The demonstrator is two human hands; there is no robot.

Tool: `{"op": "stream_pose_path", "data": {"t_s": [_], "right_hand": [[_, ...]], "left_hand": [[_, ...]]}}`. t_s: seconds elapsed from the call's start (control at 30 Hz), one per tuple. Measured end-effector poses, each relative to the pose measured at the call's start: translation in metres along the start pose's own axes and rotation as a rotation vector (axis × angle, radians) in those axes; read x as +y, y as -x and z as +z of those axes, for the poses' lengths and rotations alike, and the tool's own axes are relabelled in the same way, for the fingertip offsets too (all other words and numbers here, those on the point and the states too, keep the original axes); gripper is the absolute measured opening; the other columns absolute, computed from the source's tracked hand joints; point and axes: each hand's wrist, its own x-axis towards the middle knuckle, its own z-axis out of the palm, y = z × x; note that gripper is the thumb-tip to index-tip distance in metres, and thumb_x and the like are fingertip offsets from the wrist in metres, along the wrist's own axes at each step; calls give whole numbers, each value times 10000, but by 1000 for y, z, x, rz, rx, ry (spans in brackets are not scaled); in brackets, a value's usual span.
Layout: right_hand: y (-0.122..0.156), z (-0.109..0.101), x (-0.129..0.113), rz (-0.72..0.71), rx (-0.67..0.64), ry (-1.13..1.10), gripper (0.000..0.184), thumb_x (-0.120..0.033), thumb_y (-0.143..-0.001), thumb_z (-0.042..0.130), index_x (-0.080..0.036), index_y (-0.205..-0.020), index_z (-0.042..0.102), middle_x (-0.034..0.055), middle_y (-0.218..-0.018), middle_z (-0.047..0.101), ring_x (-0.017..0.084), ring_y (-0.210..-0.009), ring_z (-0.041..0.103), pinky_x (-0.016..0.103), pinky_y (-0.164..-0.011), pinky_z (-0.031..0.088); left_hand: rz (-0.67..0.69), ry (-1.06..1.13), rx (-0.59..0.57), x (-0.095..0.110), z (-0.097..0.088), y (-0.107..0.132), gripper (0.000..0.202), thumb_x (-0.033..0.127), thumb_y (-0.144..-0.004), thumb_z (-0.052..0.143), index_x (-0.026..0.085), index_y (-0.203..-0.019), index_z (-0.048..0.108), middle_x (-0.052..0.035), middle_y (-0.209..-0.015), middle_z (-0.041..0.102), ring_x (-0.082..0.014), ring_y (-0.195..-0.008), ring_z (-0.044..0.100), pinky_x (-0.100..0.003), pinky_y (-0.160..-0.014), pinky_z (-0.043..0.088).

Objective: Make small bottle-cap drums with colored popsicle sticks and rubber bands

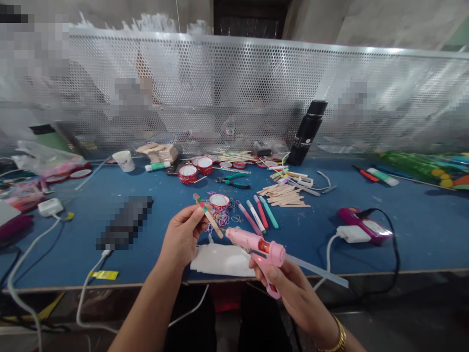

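Note:
My left hand (185, 232) pinches a popsicle stick (213, 221) whose upper end is coloured green and red. In my right hand (289, 288) is a pink hot glue gun (258, 249), its grip wrapped by my fingers. A clear glue stick (318, 270) pokes out of its back. The gun's nozzle points at the lower end of the popsicle stick, close to it; whether they touch I cannot tell. Below them lies a folded white tissue (223, 259). Just behind the stick, small coloured rubber bands (220, 220) are scattered around a round red-rimmed container (220, 200).
Several markers (262, 212) and a pile of popsicle sticks (284, 194) lie right of centre. Pliers (234, 181) rest behind. A black bottle (307, 132) leans against the perforated metal screen (234, 88). A phone (126, 222) with a cable is left; a purple power strip (366, 226) is right.

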Motion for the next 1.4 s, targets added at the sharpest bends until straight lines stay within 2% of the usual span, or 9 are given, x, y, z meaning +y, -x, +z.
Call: {"op": "stream_pose_path", "data": {"t_s": [0.23,0.47,0.57,0.67,1.0,1.2,1.4], "right_hand": [[3,1,0,29,12,-5,622,-765,-757,747,-172,-942,783,74,-826,678,162,-718,534,300,-673,454],[4,0,1,17,7,9,584,-757,-766,742,-173,-778,753,92,-877,689,167,-736,538,323,-719,469],[3,0,1,6,-5,-4,594,-757,-766,742,-171,-848,778,103,-900,702,175,-752,549,321,-714,470],[3,0,1,31,1,-6,616,-762,-766,740,-166,-911,787,82,-830,673,164,-716,531,302,-668,454],[4,-3,5,17,2,-21,565,-734,-765,762,-173,-841,756,82,-851,694,162,-711,543,327,-716,473],[3,-2,0,-13,35,14,601,-751,-766,747,-168,-904,793,109,-898,711,181,-745,561,322,-691,468],[-1,4,-2,-35,0,-22,587,-740,-784,742,-170,-918,776,105,-905,718,170,-738,552,305,-673,454]], "left_hand": [[9,10,14,0,1,0,461,436,-451,1030,140,-737,824,-7,-623,691,-69,-555,592,-143,-500,497],[28,20,3,0,-1,-1,449,433,-488,1019,135,-761,824,-20,-643,700,-74,-557,598,-149,-500,501],[35,22,-3,-1,-3,-2,423,423,-510,1016,143,-764,824,-19,-651,703,-75,-570,607,-144,-507,505],[38,22,-3,-1,-3,-3,415,422,-522,1012,144,-769,827,-20,-657,706,-74,-570,606,-143,-505,503],[44,24,15,0,-2,-2,422,438,-500,1015,156,-754,830,-13,-643,703,-71,-556,593,-147,-509,513],[23,15,10,1,0,0,451,434,-480,1022,136,-758,830,-16,-645,702,-70,-548,589,-153,-512,518],[24,11,-3,0,0,1,446,432,-502,1017,128,-766,826,-19,-642,700,-75,-555,595,-159,-514,515]]}}
